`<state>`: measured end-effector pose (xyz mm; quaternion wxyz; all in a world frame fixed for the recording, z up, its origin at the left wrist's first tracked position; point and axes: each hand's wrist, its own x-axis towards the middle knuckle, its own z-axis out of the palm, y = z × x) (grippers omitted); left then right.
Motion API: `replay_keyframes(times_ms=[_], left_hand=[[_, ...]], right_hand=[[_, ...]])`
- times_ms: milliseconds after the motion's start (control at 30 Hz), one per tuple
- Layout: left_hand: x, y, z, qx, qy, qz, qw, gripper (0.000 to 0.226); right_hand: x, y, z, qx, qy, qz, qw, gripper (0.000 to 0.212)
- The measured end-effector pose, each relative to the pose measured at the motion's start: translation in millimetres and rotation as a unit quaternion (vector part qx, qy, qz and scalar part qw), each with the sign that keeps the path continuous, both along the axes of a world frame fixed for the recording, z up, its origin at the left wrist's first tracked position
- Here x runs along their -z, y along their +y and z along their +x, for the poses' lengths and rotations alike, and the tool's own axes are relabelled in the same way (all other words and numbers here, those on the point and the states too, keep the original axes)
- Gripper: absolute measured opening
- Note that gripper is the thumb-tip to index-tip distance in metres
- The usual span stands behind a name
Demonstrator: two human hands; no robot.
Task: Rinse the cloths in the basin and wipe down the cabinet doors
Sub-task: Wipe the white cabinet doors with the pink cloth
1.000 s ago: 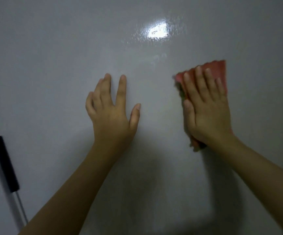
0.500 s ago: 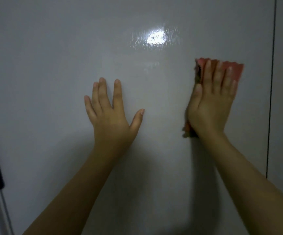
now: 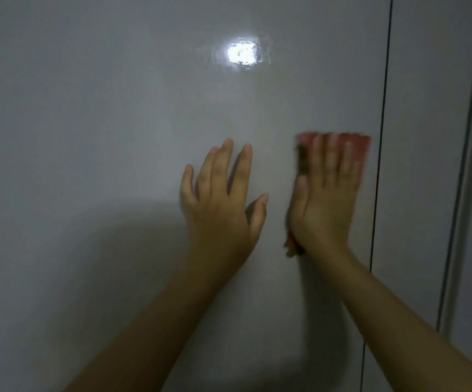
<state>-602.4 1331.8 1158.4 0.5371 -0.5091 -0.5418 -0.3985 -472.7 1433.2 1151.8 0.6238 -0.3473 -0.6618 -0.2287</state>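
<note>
A home interior: glossy grey cabinet door [image 3: 116,137], dimly lit.

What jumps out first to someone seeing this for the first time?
A bright glare spot shines high on the glossy grey cabinet door. Below it, the right hand presses a flat pinkish-red cloth against the door near its right edge, while the bare left hand lies spread beside it.

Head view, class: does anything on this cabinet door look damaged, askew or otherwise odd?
Nothing stands out. The glossy grey cabinet door shows no visible damage. The right hand presses a red cloth flat beside the dark door seam; the left hand is open against the door.
</note>
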Motion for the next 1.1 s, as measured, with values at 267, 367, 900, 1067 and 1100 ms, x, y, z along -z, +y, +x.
replay_keyframes(times_ms=[267, 367, 900, 1067, 1100], left_hand=[[14.2, 30.2, 44.9, -0.032, -0.006, -0.021, 0.999, 0.064], [14.6, 36.6, 56.8, -0.029, -0.025, -0.022, 0.999, 0.064], [14.6, 64.1, 107.5, -0.069, -0.111, -0.038, 0.991, 0.071], [19.6, 69.7, 115.6, -0.074, -0.074, -0.041, 0.994, 0.075], [20.8, 70.2, 116.6, -0.072, -0.069, -0.042, 0.994, 0.075]], right_hand=[[-27.9, 56.9, 93.7, -0.003, -0.097, 0.051, 0.994, 0.052], [-23.4, 39.2, 67.9, 0.002, 0.013, -0.008, 1.000, 0.055], [-20.4, 66.2, 115.0, -0.011, -0.130, 0.045, 0.990, 0.055], [-7.8, 101.1, 171.1, -0.003, -0.224, 0.091, 0.970, 0.053], [-15.8, 103.5, 176.9, -0.006, -0.169, 0.054, 0.984, 0.053]])
